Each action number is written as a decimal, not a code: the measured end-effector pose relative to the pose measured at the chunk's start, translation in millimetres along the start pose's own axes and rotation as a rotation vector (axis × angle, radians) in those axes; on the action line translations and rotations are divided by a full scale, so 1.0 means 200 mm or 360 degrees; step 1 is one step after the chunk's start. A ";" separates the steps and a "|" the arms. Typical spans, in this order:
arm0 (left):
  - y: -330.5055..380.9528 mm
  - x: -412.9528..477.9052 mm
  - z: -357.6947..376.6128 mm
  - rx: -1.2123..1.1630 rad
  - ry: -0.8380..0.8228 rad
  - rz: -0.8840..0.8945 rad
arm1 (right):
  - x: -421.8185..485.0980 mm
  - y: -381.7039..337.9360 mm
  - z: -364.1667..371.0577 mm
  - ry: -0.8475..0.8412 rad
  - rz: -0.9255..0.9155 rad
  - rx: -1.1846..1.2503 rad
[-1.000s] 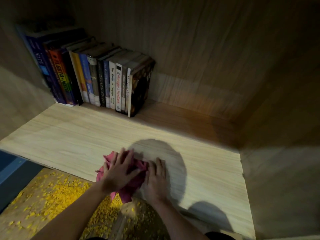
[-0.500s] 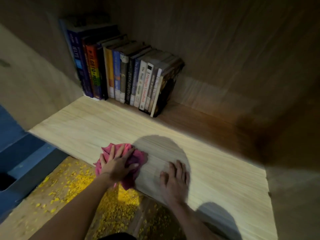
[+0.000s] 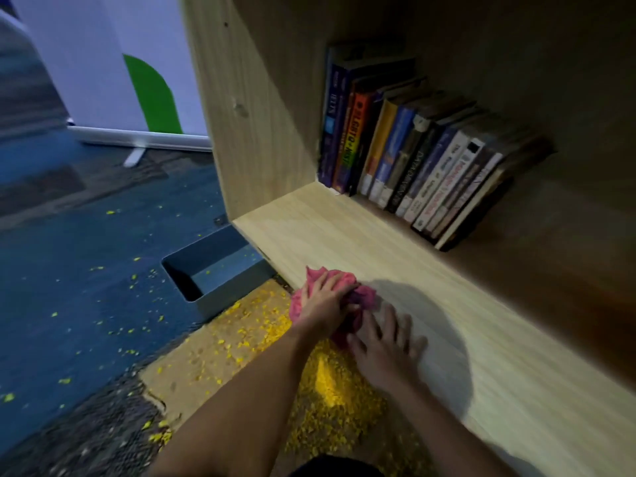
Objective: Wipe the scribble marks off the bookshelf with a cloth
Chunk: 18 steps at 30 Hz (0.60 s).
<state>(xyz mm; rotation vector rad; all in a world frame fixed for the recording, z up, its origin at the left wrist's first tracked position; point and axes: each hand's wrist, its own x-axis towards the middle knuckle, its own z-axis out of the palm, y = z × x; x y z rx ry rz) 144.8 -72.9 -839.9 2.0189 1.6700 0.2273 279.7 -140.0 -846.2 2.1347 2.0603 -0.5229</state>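
A crumpled pink cloth (image 3: 364,296) lies at the front edge of the light wooden shelf board (image 3: 344,235), partly hanging over the edge. My left hand (image 3: 323,301) lies on top of it with fingers curled into the fabric. My right hand (image 3: 385,346) rests flat on the board just right of the cloth, fingers spread, its fingertips touching the cloth's lower fold. No scribble marks show on the lit wood around the hands; the part under the cloth and hands is hidden.
A row of upright books (image 3: 413,160) leans at the back left of the shelf. The bookshelf's left side panel (image 3: 254,108) rises beside them. Below the edge are yellow crumbs (image 3: 327,380) on the floor, a grey open box (image 3: 210,270) and blue carpet (image 3: 86,270).
My right hand has moved back left beside the cloth after sitting apart from it. The view has swung left, so the floor, box and side panel now show.
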 end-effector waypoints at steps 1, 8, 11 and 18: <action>-0.03 0.01 -0.03 0.0003 -0.0010 -0.0012 | 0.01 -0.03 0.00 -0.0029 0.0034 -0.0015; -0.51 0.05 -0.39 -0.0008 0.0259 -0.0450 | 0.01 -0.06 0.03 0.0010 0.0043 -0.0118; -0.68 0.00 -0.52 0.0105 0.0410 -0.0614 | 0.02 -0.05 0.05 0.0054 0.0052 -0.0174; -0.78 0.02 -0.59 0.0256 0.0318 -0.0618 | 0.02 -0.07 0.05 -0.0113 0.0106 -0.0098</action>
